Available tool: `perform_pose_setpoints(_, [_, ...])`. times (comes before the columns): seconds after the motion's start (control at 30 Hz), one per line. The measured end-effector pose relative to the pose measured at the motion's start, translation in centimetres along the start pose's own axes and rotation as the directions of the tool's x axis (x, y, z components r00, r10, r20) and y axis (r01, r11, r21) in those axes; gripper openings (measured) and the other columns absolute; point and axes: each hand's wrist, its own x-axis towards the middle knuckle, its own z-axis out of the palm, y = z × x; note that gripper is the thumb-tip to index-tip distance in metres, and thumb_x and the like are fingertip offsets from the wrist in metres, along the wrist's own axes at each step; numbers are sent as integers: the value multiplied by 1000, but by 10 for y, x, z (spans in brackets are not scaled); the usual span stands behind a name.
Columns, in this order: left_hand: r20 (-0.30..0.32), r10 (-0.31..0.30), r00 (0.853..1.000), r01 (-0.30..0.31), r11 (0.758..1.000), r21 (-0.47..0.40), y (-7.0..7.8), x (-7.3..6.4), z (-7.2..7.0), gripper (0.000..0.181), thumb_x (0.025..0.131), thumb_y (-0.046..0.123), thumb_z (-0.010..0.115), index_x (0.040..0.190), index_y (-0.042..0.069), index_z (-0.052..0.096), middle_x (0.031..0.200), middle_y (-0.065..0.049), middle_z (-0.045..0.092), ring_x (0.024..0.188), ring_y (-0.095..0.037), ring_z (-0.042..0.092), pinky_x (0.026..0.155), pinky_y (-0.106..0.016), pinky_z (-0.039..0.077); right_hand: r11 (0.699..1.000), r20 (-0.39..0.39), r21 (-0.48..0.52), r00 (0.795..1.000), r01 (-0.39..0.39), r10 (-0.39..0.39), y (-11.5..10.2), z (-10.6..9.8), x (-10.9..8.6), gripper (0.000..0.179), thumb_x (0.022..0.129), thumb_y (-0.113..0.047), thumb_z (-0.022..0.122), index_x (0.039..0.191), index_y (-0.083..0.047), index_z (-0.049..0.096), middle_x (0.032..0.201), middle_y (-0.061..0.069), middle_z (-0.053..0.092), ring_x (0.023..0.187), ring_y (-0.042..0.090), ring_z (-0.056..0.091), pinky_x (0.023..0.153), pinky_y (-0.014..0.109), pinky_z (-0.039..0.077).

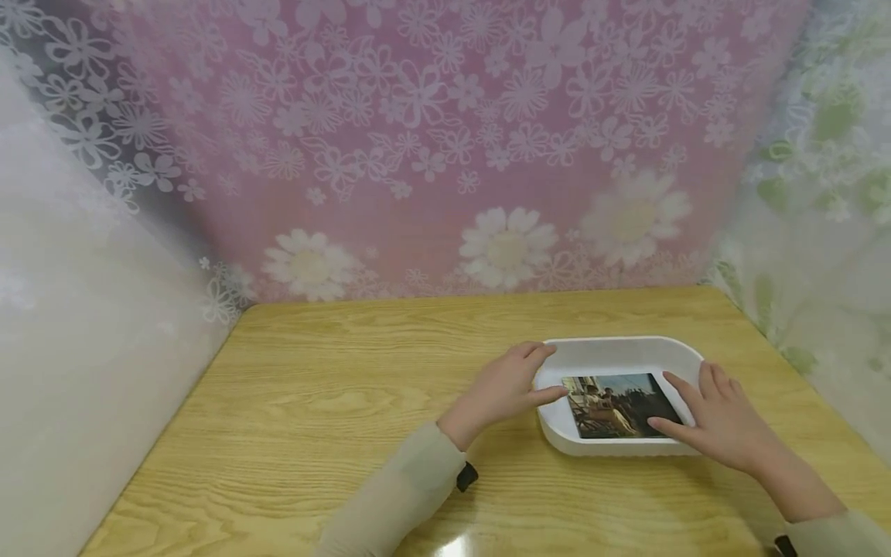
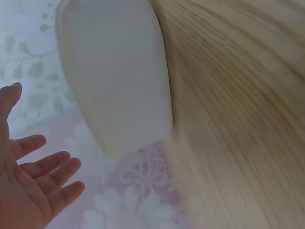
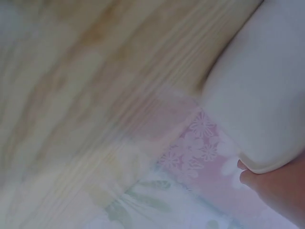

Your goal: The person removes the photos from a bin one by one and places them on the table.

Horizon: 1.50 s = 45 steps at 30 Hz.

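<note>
On the right part of the table stands a shallow white plastic tray (image 1: 612,352) with rounded corners. A flat card with a painted scene of figures (image 1: 612,406) lies face up inside it. My left hand (image 1: 497,387) is at the tray's left end, fingers spread and nothing held; the left wrist view shows its palm and loose fingers beside the tray's outer wall (image 2: 114,76). Over the right end reaches my right hand (image 1: 724,422), its thumb and index finger extended above the card's right edge. In the right wrist view its fingertips show at the tray's rim (image 3: 267,169).
The wooden table (image 1: 313,433) extends left of the tray and in front of it. A pink flowered backdrop (image 1: 418,155) rises behind the table's far edge. Pale patterned panels flank it on the left (image 1: 90,309) and right (image 1: 828,232).
</note>
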Motion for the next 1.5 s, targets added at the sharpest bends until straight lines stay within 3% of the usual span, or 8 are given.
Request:
perform_pose_setpoints(0.33, [164,45,985,-55,997,57,18,53,30,77,77,58,52,139,17,30,132,1,40,117,-10,40,91,-23,34,1000,15,-24,1000,-7,7,-2,1,0,85,82,-53,52,136,7,24,129,46,3,122,53,-6,94,61,-3])
perform_pose_setpoints(0.53, [308,-47,950,0,989,150,23,67,47,90,69,63,57,141,20,24,135,3,37,121,-10,35,95,-25,30,999,11,-31,1000,-13,13,0,1,-3,90,82,-53,52,138,7,16,130,46,2,122,53,-7,94,61,-4])
perform_pose_setpoints(0.7, [351,-130,927,18,952,305,25,69,55,94,61,70,57,139,26,28,130,9,43,120,-10,37,96,-26,30,999,8,-32,1000,-9,9,0,2,-3,92,82,-53,52,139,7,13,130,46,4,122,53,-4,94,60,-3])
perform_pose_setpoints(0.83, [321,-138,937,0,919,394,26,67,59,83,58,72,58,128,29,42,104,10,57,97,-6,50,80,-24,39,999,5,-34,1000,-8,8,0,2,-3,92,82,-53,52,139,6,11,130,45,5,122,53,-2,94,61,-2])
perform_pose_setpoints(0.93, [296,-110,949,-33,897,441,27,66,61,70,58,72,59,113,30,49,83,12,55,76,-5,49,67,-23,41,999,1,-40,1000,-8,8,0,2,-3,92,82,-53,52,139,6,10,130,45,5,122,52,-3,94,60,-2])
perform_pose_setpoints(1.03, [287,-90,954,-52,890,453,27,65,61,66,59,71,59,108,29,50,79,11,53,72,-6,47,63,-23,41,999,1,-44,1000,-11,11,1,2,-3,92,82,-53,52,139,6,10,130,45,4,122,51,-7,95,59,-4])
perform_pose_setpoints(1.3, [240,-55,969,-49,912,407,25,66,61,65,58,66,65,106,25,50,85,11,54,79,-6,47,71,-23,40,999,7,-46,1000,-16,16,0,2,-3,92,83,-53,51,140,6,9,130,45,2,122,51,-9,95,58,-8])
perform_pose_setpoints(1.5, [208,-53,977,-18,946,325,25,65,58,67,54,62,69,107,26,50,92,9,49,88,-9,45,78,-24,38,999,-1,-53,1000,-11,11,0,2,-4,92,82,-53,51,140,6,10,131,45,4,123,51,-7,94,59,-5])
